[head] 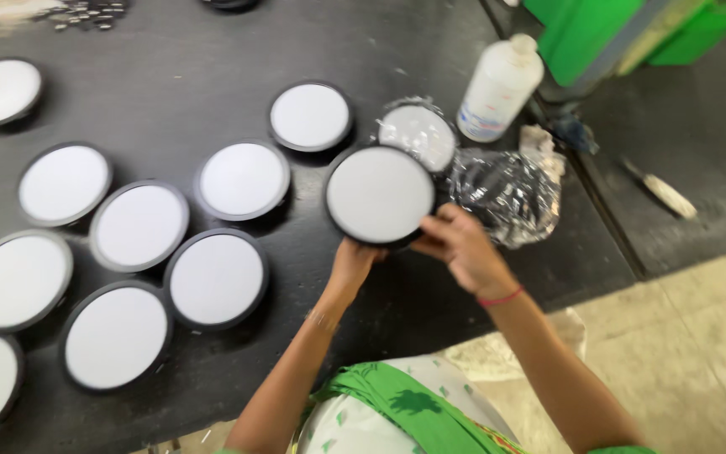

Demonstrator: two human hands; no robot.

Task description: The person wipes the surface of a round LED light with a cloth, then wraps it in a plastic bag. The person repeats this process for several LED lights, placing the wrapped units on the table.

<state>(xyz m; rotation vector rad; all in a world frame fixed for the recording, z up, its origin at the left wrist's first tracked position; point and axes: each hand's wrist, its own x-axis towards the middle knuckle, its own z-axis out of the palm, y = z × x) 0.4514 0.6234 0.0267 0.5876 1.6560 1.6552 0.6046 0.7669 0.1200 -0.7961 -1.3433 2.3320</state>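
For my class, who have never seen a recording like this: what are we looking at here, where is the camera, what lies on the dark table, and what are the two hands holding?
There is no machine here: a person works with two bare hands. The single picture comes from a camera worn on that person's head, looking down over the arms.

The left hand and the right hand hold one round disc between them, white-faced with a black rim, lifted and tilted above the black table. The left grips its lower edge, the right its right edge.

On the table lie many more discs of the same kind, flat and face up, mostly to the left. Just behind the held disc sits another disc in clear wrapping, beside crumpled clear plastic wrap. A white plastic bottle stands at the table's far edge. The picture is slightly blurred.
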